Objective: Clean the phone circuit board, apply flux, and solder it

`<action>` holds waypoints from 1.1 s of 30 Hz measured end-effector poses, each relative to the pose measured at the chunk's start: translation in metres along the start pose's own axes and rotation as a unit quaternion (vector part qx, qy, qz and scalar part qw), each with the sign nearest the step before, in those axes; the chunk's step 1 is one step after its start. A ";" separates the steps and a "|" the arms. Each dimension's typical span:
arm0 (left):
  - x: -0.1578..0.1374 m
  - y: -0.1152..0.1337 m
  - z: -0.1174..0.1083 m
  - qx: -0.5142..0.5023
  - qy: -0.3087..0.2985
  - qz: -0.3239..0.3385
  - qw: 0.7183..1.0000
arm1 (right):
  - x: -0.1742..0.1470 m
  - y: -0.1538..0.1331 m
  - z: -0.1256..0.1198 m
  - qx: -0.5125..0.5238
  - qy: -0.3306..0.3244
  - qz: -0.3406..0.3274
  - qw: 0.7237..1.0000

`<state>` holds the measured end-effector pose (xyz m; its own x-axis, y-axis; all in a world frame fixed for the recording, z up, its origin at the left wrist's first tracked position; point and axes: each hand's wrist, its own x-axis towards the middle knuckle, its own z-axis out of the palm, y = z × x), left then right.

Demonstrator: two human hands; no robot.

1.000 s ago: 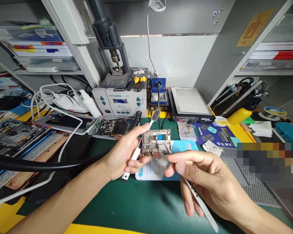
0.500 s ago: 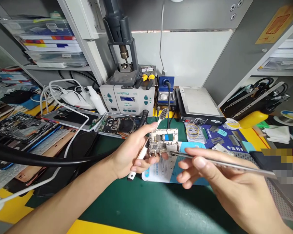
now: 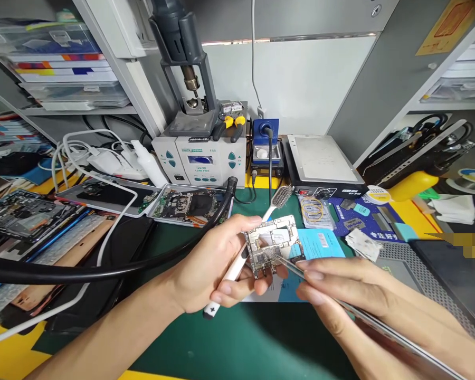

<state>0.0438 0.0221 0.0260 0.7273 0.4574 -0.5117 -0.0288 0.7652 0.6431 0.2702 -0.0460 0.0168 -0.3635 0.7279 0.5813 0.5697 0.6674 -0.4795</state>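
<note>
My left hand (image 3: pixel 217 258) is closed around a phone circuit board (image 3: pixel 267 257) by its left and lower edges. The board is tilted and has open cut-outs, with small chips and connectors on its face. Pinned in the same hand, behind the board, is a white-handled brush (image 3: pixel 233 266). Its bristle head sticks out above the board and its dark end shows below my fingers. My right hand (image 3: pixel 352 295) pinches metal tweezers (image 3: pixel 340 301) between thumb and fingers. Their tips reach the lower middle of the board, seemingly touching it.
Behind stand a hot-air station (image 3: pixel 200 161) with a black hose (image 3: pixel 174 253), a soldering iron holder (image 3: pixel 265 142) and a heating plate (image 3: pixel 320 158). Opened devices (image 3: pixel 193 203) lie left. A blue and white card (image 3: pixel 320 243) lies beneath the hands on a green mat (image 3: pixel 174 343).
The board has tilted in my left hand. My right hand has turned, its tweezers now steeper, and their tips have shifted from the lower right edge onto the board's face. The view has shifted slightly.
</note>
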 end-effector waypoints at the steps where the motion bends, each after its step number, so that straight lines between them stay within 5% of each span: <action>1: 0.000 0.000 0.001 0.004 -0.005 0.005 1.000 | 0.000 0.001 0.000 -0.001 -0.005 -0.003 1.000; 17: -0.002 -0.009 0.005 0.043 -0.009 0.087 0.995 | 0.003 -0.017 0.009 0.001 0.094 0.029 0.995; 23: -0.002 -0.008 0.008 0.058 -0.003 0.090 0.994 | 0.013 -0.013 -0.002 -0.007 0.034 -0.048 0.998; 33: -0.001 -0.011 0.008 0.055 -0.001 0.083 0.995 | 0.008 -0.007 -0.001 -0.032 0.033 -0.051 0.998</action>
<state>0.0493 0.0099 0.0240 0.7206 0.5719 -0.3920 -0.0729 0.6248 0.7773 0.2642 -0.0445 0.0255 -0.3744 0.6431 0.6681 0.5792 0.7248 -0.3731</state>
